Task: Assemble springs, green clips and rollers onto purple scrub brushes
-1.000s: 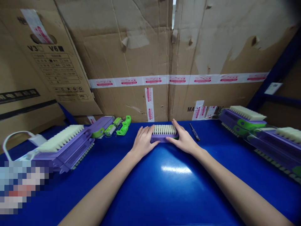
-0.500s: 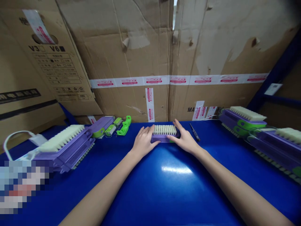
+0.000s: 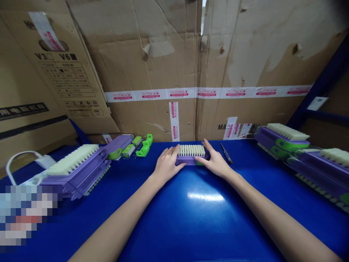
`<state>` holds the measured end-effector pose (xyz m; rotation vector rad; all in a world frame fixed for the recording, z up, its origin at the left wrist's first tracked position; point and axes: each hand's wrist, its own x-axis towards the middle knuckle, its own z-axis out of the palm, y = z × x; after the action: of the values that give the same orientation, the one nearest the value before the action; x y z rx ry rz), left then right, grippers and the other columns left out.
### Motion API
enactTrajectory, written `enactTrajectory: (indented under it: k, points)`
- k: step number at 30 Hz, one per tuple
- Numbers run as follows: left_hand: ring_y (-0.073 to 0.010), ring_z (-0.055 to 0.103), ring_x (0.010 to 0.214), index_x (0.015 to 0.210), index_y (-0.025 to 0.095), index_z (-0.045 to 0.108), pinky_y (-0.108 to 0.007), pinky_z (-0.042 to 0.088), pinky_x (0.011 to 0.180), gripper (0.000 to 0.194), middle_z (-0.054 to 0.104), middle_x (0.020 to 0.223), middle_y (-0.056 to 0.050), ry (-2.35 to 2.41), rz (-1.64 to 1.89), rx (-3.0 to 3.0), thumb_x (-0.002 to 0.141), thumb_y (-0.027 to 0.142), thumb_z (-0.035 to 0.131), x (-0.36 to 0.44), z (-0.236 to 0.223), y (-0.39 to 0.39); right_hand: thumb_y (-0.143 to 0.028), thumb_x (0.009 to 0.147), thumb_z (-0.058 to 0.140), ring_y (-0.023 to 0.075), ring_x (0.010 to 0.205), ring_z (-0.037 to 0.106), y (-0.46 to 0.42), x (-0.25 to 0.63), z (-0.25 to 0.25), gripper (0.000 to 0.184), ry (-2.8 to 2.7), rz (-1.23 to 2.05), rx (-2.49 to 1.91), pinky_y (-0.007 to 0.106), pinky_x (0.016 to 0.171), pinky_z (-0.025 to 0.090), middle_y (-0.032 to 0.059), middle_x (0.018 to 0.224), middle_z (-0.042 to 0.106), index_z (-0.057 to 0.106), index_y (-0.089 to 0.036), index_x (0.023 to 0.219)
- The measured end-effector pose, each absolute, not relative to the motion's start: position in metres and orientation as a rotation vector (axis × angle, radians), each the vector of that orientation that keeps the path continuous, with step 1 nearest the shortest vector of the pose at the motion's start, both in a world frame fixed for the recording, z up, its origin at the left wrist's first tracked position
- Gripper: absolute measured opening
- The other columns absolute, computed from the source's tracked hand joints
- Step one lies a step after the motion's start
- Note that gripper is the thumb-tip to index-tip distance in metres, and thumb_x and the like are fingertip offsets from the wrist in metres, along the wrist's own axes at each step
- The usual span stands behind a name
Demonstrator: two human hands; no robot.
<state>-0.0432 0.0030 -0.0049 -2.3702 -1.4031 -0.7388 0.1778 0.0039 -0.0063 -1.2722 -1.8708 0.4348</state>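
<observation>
A purple brush block with cream bristles facing up stands near the back of the blue table. At its left end my left hand grips it, fingers along the side and thumb at the front lower edge. Around its right end is my right hand, thumb on the front face and index finger raised behind the corner. A little green shows on the block beside the right thumb. Just right of that hand lies a dark, slim screwdriver.
Green clips, small metal-and-green parts and a purple housing lie left of centre. A larger purple brush unit and a white cable are farther left. More brush units stand right. Cardboard walls the back.
</observation>
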Motion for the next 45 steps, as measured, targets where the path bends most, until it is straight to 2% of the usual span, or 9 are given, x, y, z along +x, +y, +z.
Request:
enactTrajectory:
  k: [9, 17, 25, 34, 39, 45]
  points:
    - [-0.0281, 0.054, 0.116, 0.131, 0.015, 0.041, -0.043, 0.041, 0.099, 0.068, 0.057, 0.125, -0.016, -1.416, -0.753, -2.376, 0.076, 0.047, 0.062, -0.043, -0.004, 0.001, -0.051, 0.076, 0.061, 0.0269, 0.132, 0.038, 0.005, 0.174, -0.009, 0.086, -1.831, 0.521, -1.261, 0.047, 0.109, 0.031, 0.0144, 0.144, 0.037, 0.020, -0.018, 0.145]
    - [-0.0288, 0.053, 0.117, 0.132, 0.017, 0.041, -0.044, 0.042, 0.099, 0.068, 0.056, 0.126, -0.016, -1.439, -0.765, -2.382, 0.076, 0.047, 0.062, -0.043, -0.003, 0.000, -0.053, 0.076, 0.061, 0.0286, 0.123, 0.048, 0.009, 0.173, -0.010, 0.081, -1.648, 0.676, -1.196, 0.050, 0.105, 0.035, 0.0130, 0.140, 0.044, 0.027, -0.023, 0.143]
    - [-0.0285, 0.052, 0.119, 0.132, 0.015, 0.041, -0.042, 0.041, 0.101, 0.069, 0.055, 0.127, -0.016, -1.439, -0.740, -2.388, 0.075, 0.048, 0.063, -0.043, -0.003, 0.001, -0.053, 0.081, 0.054, 0.0258, 0.126, 0.046, 0.013, 0.175, -0.008, 0.071, -1.481, 0.874, -1.130, 0.047, 0.106, 0.035, 0.0128, 0.138, 0.047, 0.031, -0.021, 0.140]
    - [-0.0296, 0.051, 0.119, 0.132, 0.012, 0.041, -0.043, 0.041, 0.101, 0.069, 0.055, 0.127, -0.017, -1.449, -0.709, -2.401, 0.076, 0.048, 0.061, -0.044, -0.002, 0.000, -0.052, 0.085, 0.046, 0.0239, 0.129, 0.042, 0.012, 0.178, -0.004, 0.059, -1.409, 0.880, -1.188, 0.043, 0.110, 0.033, 0.0068, 0.131, 0.056, 0.040, -0.022, 0.135]
    - [-0.0298, 0.051, 0.119, 0.132, 0.012, 0.041, -0.042, 0.042, 0.100, 0.070, 0.055, 0.127, -0.018, -1.480, -0.687, -2.405, 0.076, 0.048, 0.062, -0.043, 0.000, 0.000, -0.055, 0.082, 0.050, 0.0250, 0.132, 0.037, 0.017, 0.181, -0.010, 0.062, -1.297, 0.959, -1.169, 0.043, 0.111, 0.030, 0.0080, 0.139, 0.047, 0.044, -0.019, 0.132]
    - [-0.0288, 0.051, 0.120, 0.132, 0.013, 0.040, -0.041, 0.041, 0.101, 0.069, 0.055, 0.127, -0.017, -1.480, -0.689, -2.394, 0.077, 0.048, 0.061, -0.043, -0.001, 0.000, -0.052, 0.080, 0.054, 0.0229, 0.126, 0.046, 0.007, 0.175, -0.003, 0.063, -1.294, 0.937, -1.045, 0.040, 0.109, 0.032, 0.0090, 0.132, 0.054, 0.041, -0.020, 0.133]
